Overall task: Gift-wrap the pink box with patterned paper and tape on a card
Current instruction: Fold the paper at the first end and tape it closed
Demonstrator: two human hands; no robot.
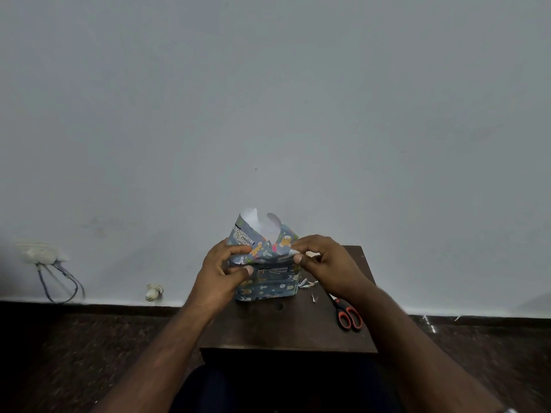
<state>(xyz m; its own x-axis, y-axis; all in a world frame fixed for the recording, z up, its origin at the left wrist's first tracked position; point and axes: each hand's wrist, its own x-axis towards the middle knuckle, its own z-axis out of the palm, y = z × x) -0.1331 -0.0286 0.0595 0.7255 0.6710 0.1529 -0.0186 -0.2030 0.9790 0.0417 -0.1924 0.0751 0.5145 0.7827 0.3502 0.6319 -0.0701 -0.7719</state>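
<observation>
The box stands upright on a small dark wooden table (286,326), covered in grey-blue patterned paper (268,286) with small animal figures. A sliver of pink shows at the top between the folds. Loose paper flaps stick up above the box, their white inner side showing (256,217). My left hand (222,271) pinches the folded paper at the box's upper left edge. My right hand (323,259) pinches the fold at the upper right edge. No card or tape is visible.
Scissors with red and black handles (347,314) lie on the table's right side. Small paper scraps (308,286) lie beside the box. A pale wall rises behind, with a wall socket and cables (44,257) at the left. The floor is dark.
</observation>
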